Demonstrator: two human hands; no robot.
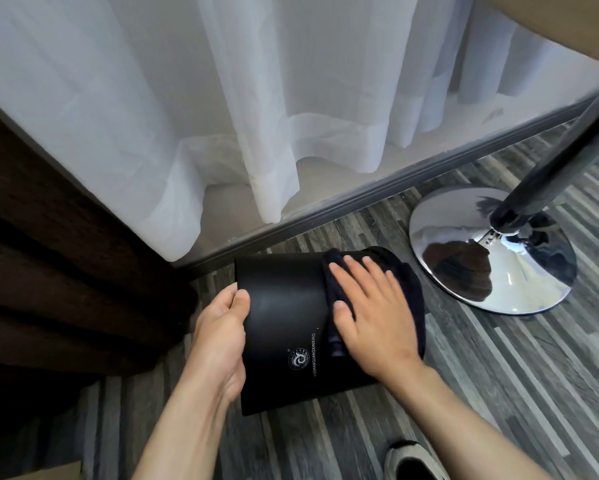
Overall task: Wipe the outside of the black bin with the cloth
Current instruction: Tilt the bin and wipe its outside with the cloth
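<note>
Wiping should go well if the left hand (222,334), its grip closed on the rim, steadies the black bin (284,327) lying sideways on the floor while the flat, open right hand (374,313) presses the cloth (336,337) evenly along its side.

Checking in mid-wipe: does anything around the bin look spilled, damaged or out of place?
Nothing spilled or damaged. The round black plastic bin lies on its side on the grey striped floor, but that is deliberate: the left hand steadies its rim while the right hand presses the dark cloth against it.
</note>
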